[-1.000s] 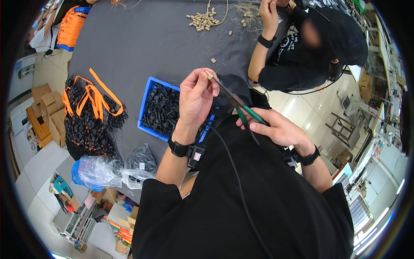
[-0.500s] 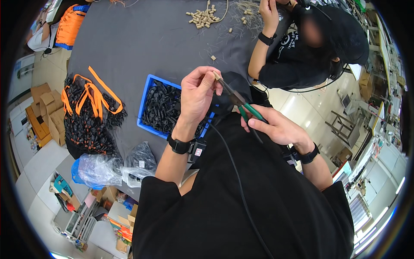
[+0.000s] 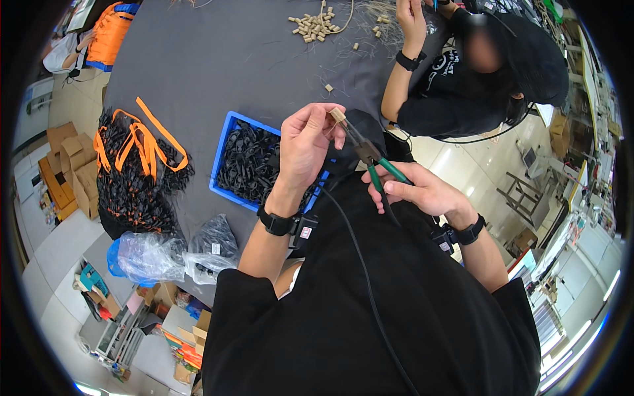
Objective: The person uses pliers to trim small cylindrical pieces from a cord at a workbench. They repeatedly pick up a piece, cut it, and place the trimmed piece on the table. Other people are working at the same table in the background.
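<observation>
A dark grey tabletop [image 3: 178, 66] fills the upper part of the view, with a pile of small tan pieces [image 3: 312, 28] near its far edge, a lone tan block [image 3: 329, 88] well apart from them, and a co-worker's hand [image 3: 413, 23] raised at upper right. Nearer lies a blue tray [image 3: 232, 198] of black parts [image 3: 247, 158], just beside the person's left hand [image 3: 304, 142]. That hand pinches a tan piece [image 3: 337, 115] between thumb and fingertips, out past the tray and right at the end of the pliers [image 3: 367, 155]. The right hand [image 3: 426, 191] is wrapped loosely around the pliers' green handles, fingers curled but not squeezed tight. Compared with half a second ago, the handles stand wider, the jaws have parted into two distinct prongs, and the piece has turned to show a broader face. That suggests the pressure on it is eased and that the left hand, rather than the tool, now carries it; whether a jaw still touches it, I cannot tell. The work on this piece seems to sit between two squeezes.
</observation>
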Tool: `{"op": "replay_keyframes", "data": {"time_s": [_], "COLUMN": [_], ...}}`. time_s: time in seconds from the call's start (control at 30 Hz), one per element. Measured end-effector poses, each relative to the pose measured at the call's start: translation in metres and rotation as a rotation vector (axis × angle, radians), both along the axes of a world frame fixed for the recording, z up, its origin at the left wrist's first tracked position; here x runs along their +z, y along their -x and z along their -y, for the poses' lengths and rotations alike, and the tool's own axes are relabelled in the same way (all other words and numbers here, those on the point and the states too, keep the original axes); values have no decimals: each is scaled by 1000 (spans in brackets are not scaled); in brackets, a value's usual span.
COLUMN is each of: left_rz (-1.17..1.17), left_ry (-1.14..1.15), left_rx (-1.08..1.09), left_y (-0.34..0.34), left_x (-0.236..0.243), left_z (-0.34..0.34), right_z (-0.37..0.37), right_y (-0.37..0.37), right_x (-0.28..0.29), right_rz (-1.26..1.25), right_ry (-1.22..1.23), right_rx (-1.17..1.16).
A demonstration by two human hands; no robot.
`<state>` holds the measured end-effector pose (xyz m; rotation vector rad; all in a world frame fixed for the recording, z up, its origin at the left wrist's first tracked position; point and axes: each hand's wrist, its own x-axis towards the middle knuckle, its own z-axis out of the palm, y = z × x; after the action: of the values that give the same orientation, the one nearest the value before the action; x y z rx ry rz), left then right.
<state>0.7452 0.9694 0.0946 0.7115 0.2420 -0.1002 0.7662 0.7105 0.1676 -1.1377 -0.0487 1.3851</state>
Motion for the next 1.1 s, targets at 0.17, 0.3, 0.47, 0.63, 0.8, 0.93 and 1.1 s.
{"op": "replay_keyframes", "data": {"time_s": [0.17, 0.3, 0.47, 0.63, 0.8, 0.93, 1.1], "left_rz": [16, 15, 11, 29, 27, 26, 24], "left_ry": [-40, -88, -68, -77, -80, 13, 41], "left_rx": [-2, 9, 12, -7, -24, -40, -25], "left_y": [1, 0, 0, 0, 0, -1, -2], "left_x": [-4, -5, -5, -4, -3, -2, 1], "left_z": [0, 1, 3, 6, 8, 10, 13], "right_z": [0, 0, 5, 8, 8, 4, 5], "right_y": [0, 0, -1, -3, 2, 3, 3], "right_x": [1, -1, -2, 0, -1, 5, 6], "right_rz": [-16, -2, -44, -49, -8, 32, 31], "right_ry": [-9, -9, -18, -24, -16, -7, -8], "right_rx": [-8, -1, -29, -27, -34, -19, -24]}}
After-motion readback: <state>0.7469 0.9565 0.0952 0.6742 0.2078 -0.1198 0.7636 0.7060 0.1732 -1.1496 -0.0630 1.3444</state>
